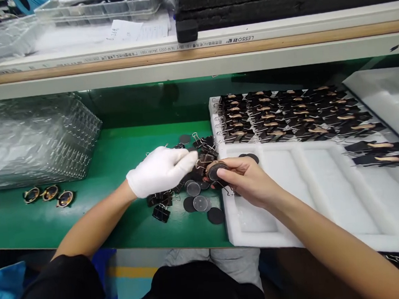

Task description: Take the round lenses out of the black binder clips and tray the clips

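Observation:
My left hand (163,170), in a white glove, has its thumb and fingers pressed together at the wire handle of a black binder clip (205,160). Bare and closed, my right hand (251,180) pinches a round black disc (216,171) with a brownish rim, with clips around it. Beneath both hands lies a pile of black binder clips (161,212), black discs (215,215) and clear discs (200,203) on the green table (136,226). Where the hands meet, the parts overlap and are partly hidden.
A white foam tray (235,229) at the right holds rows of clipped black pieces (269,117). Stacked clear plastic trays (58,141) stand at the left, with several small round amber-lensed pieces (50,192) in front. A shelf edge (129,77) crosses above.

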`<state>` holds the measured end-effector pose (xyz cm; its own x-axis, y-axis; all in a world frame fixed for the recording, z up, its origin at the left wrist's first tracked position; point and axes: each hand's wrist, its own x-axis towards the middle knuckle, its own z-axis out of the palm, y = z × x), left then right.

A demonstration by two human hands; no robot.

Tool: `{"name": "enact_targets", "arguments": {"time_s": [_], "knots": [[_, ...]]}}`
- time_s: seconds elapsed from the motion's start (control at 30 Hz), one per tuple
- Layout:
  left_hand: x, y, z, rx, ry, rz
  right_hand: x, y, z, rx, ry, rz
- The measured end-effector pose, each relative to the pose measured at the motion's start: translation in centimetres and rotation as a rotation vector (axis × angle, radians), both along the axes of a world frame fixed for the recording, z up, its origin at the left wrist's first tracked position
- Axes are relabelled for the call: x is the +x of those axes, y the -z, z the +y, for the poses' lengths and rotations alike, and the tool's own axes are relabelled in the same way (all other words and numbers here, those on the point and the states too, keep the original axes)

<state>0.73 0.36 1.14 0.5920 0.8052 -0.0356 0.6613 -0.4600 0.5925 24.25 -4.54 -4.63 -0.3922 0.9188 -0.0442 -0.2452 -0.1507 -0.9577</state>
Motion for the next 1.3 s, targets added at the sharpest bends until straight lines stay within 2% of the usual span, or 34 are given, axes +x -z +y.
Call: {"name": "enact_targets", "arguments": {"time_s": [0.17, 0.23, 0.37, 0.43, 0.6, 0.7, 0.77, 0.87, 0.93, 0.97, 1.03, 1.13, 1.23, 1.3], "knots": [[0.4, 0.0, -0.5, -0.066, -0.103, 0.071, 0.3, -0.3, 0.1, 0.046, -0.016, -0.075], [0.4, 0.2, -0.6, -0.033, -0.061, 0.053, 0.4, -0.3, 0.1, 0.062, -0.032, -0.095], [0.3, 0.6, -0.3, 0.06, 0.108, 0.061, 0.5, -0.2, 0.2, 0.085, -0.077, -0.155], [0.3, 0.8, -0.2, 0.074, 0.129, 0.088, 0.6, -0.4, 0.2, 0.091, -0.074, -0.181], [0.8, 1.0, -0.4, 0.001, 0.047, 0.048, 2.0, -1.9, 0.8, 0.097, 0.057, -0.312], [0.7, 0.4, -0.2, -0.098, 0.001, -0.015, 3.2, -2.8, 1.3, 0.138, 0.07, -0.426], [-0.3, -0.1, 0.9, -0.151, -0.039, -0.033, 3.6, -3.0, 1.5, 0.111, 0.078, -0.43], [-3.5, -0.2, 4.3, -0.24, -0.177, -0.02, 3.5, -2.6, 1.5, 0.04, 0.083, -0.4], [-6.3, 0.6, 7.1, -0.263, -0.38, 0.133, 3.1, -2.1, 1.4, 0.043, 0.071, -0.404], [-7.6, 1.3, 8.4, -0.28, -0.433, 0.188, 2.9, -1.8, 1.3, 0.054, 0.064, -0.415], [-9.9, 2.6, 10.3, -0.365, -0.476, 0.277, 2.5, -1.3, 1.1, 0.068, 0.063, -0.44], [-11.9, 3.7, 11.5, -0.476, -0.492, 0.377, 1.9, -0.9, 0.8, 0.085, 0.081, -0.494], [-12.9, 3.1, 11.8, -0.431, -0.526, 0.515, 1.3, -1.3, 1.3, 0.166, 0.093, -0.557], [-12.9, 2.3, 12.1, -0.26, -0.59, 0.588, 0.5, -2.0, 2.6, 0.268, 0.084, -0.622]]}}
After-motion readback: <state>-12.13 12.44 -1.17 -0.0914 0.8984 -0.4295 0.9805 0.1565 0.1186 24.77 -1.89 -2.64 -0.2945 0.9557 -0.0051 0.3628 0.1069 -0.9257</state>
